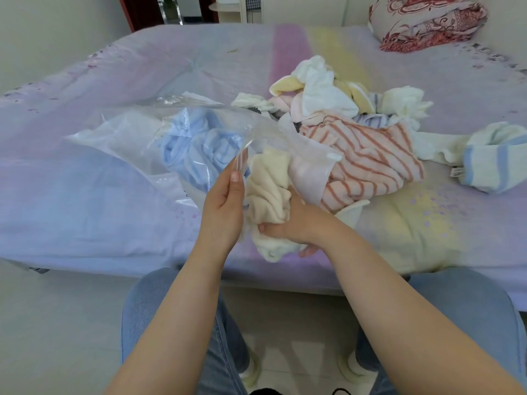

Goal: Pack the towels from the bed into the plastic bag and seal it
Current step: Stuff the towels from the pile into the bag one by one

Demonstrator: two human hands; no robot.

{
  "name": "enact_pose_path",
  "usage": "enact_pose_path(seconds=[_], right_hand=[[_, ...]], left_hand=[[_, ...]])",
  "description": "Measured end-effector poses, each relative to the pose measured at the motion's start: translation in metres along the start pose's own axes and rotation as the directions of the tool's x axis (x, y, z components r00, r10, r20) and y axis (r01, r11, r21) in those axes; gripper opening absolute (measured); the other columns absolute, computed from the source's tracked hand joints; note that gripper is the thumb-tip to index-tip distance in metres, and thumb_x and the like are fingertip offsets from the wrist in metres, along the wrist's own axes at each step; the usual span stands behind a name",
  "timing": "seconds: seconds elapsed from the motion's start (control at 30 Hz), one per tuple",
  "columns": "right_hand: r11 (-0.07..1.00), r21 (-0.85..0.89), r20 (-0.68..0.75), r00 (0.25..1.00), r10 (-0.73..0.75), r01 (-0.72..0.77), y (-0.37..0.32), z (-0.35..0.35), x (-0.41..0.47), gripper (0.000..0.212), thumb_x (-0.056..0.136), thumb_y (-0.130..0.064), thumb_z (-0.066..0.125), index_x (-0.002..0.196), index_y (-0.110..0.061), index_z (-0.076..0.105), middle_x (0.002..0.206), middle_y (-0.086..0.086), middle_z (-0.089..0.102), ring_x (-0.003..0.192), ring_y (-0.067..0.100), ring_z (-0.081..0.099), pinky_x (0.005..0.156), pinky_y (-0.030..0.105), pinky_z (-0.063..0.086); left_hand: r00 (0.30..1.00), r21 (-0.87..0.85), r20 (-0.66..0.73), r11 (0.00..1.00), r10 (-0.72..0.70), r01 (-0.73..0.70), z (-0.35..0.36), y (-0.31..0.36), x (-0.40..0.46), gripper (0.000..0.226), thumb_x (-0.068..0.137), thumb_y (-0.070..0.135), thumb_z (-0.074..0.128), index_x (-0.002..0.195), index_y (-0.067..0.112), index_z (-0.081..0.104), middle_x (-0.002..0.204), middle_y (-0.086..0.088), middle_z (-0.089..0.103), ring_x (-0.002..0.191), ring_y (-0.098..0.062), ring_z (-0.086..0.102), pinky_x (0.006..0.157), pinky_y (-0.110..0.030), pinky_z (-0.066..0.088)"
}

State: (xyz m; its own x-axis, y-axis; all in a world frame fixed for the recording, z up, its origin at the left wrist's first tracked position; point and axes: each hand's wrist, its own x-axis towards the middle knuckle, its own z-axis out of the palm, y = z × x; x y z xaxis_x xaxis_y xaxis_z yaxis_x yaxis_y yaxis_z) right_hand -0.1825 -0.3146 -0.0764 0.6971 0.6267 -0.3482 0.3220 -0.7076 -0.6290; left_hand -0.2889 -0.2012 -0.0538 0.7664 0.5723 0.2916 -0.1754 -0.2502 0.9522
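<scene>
Pastel bedding covers the bed [85, 195], and both forearms reach over its near edge. Left hand [225, 206] stands with the palm turned inward, its grip pinching the clear rim of the plastic bag [137, 138] and lifting the mouth open. Right hand [293, 223] has its grip closed around a cream towel [268, 195] at the bag mouth. Inside the bag lies a blue towel [196, 149]. Behind, a striped towel [368, 155] and other loose towels [328, 89] are heaped on the bed.
</scene>
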Motion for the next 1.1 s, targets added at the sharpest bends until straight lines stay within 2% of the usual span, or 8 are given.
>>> enact_pose_path(seconds=[0.17, 0.27, 0.37, 0.47, 0.63, 0.77, 0.9, 1.1], right_hand=[[0.982, -0.106, 0.04, 0.987, -0.154, 0.158, -0.003, -0.005, 0.035, 0.026, 0.081, -0.038, 0.064, 0.101, -0.022, 0.062, 0.103, 0.004, 0.066, 0.097, 0.026, 0.063, 0.083, 0.038, 0.053], [0.965, 0.219, -0.183, 0.978, -0.103, 0.143, -0.028, -0.02, 0.041, 0.028, 0.076, -0.034, 0.068, 0.1, -0.02, 0.064, 0.089, 0.002, 0.066, 0.08, 0.021, 0.064, 0.068, 0.034, 0.055], [0.786, 0.564, -0.224, 0.963, -0.15, 0.253, -0.054, -0.009, 0.047, 0.045, 0.073, -0.038, 0.076, 0.11, -0.02, 0.057, 0.116, 0.002, 0.062, 0.109, 0.022, 0.062, 0.089, 0.042, 0.054], [0.884, 0.408, 0.054, 0.961, -0.271, 0.226, -0.056, 0.015, 0.05, 0.05, 0.082, -0.049, 0.062, 0.123, -0.022, 0.05, 0.12, -0.003, 0.062, 0.11, 0.015, 0.06, 0.092, 0.039, 0.051], [0.982, -0.066, -0.33, 0.925, -0.187, 0.175, -0.021, 0.002, 0.013, 0.04, 0.092, -0.053, 0.046, 0.123, -0.029, 0.051, 0.12, 0.0, 0.058, 0.1, 0.026, 0.062, 0.086, 0.045, 0.051], [0.901, -0.426, -0.15, 0.989, 0.013, -0.076, 0.014, 0.003, -0.009, 0.057, 0.085, -0.05, 0.058, 0.129, -0.019, 0.041, 0.122, 0.006, 0.056, 0.107, 0.029, 0.057, 0.081, 0.038, 0.05], [0.916, -0.401, -0.188, 0.979, -0.079, -0.003, 0.003, 0.018, 0.012, 0.025, 0.092, -0.024, 0.049, 0.114, -0.012, 0.053, 0.112, 0.009, 0.062, 0.101, 0.032, 0.06, 0.067, 0.031, 0.041], [0.973, 0.163, -0.186, 0.973, -0.134, 0.165, -0.051, 0.018, 0.067, 0.028, 0.085, -0.008, 0.051, 0.112, -0.015, 0.056, 0.102, 0.01, 0.067, 0.087, 0.029, 0.067, 0.075, 0.043, 0.058]], left_hand=[[0.998, 0.007, 0.057, 1.0, -0.013, 0.013, 0.0, -0.002, -0.004, 0.036, 0.108, 0.023, 0.031, 0.139, 0.034, 0.045, 0.142, 0.02, 0.049, 0.135, 0.008, 0.04, 0.111, -0.013, 0.03], [0.998, -0.003, 0.056, 1.0, -0.028, 0.029, -0.006, 0.0, -0.006, 0.034, 0.108, 0.025, 0.031, 0.134, 0.04, 0.047, 0.14, 0.021, 0.052, 0.135, 0.007, 0.041, 0.113, -0.017, 0.031], [0.999, -0.005, 0.034, 0.999, -0.041, 0.042, -0.011, 0.004, -0.009, 0.033, 0.107, 0.028, 0.033, 0.134, 0.037, 0.051, 0.139, 0.018, 0.055, 0.133, 0.007, 0.043, 0.112, -0.018, 0.031], [0.999, -0.047, 0.005, 0.998, -0.048, 0.048, -0.013, 0.008, -0.008, 0.033, 0.108, 0.026, 0.032, 0.131, 0.037, 0.053, 0.14, 0.016, 0.055, 0.131, 0.008, 0.044, 0.111, -0.016, 0.032], [0.999, -0.041, -0.003, 0.999, -0.036, 0.036, -0.017, 0.01, -0.002, 0.036, 0.107, 0.028, 0.032, 0.137, 0.029, 0.053, 0.141, 0.015, 0.054, 0.133, 0.006, 0.044, 0.111, -0.017, 0.033], [1.0, -0.047, -0.005, 0.999, -0.019, 0.019, -0.013, 0.01, -0.001, 0.035, 0.107, 0.028, 0.032, 0.136, 0.032, 0.052, 0.141, 0.016, 0.054, 0.133, 0.006, 0.044, 0.11, -0.015, 0.032], [1.0, -0.076, 0.007, 0.997, -0.025, 0.025, -0.005, 0.011, -0.004, 0.033, 0.107, 0.033, 0.032, 0.13, 0.04, 0.053, 0.14, 0.018, 0.054, 0.134, 0.006, 0.042, 0.114, -0.022, 0.031], [0.996, -0.289, 0.015, 0.953, -0.092, 0.092, -0.02, 0.007, -0.004, 0.034, 0.101, 0.038, 0.037, 0.124, 0.035, 0.062, 0.137, 0.007, 0.061, 0.133, -0.006, 0.049, 0.118, -0.04, 0.029]])
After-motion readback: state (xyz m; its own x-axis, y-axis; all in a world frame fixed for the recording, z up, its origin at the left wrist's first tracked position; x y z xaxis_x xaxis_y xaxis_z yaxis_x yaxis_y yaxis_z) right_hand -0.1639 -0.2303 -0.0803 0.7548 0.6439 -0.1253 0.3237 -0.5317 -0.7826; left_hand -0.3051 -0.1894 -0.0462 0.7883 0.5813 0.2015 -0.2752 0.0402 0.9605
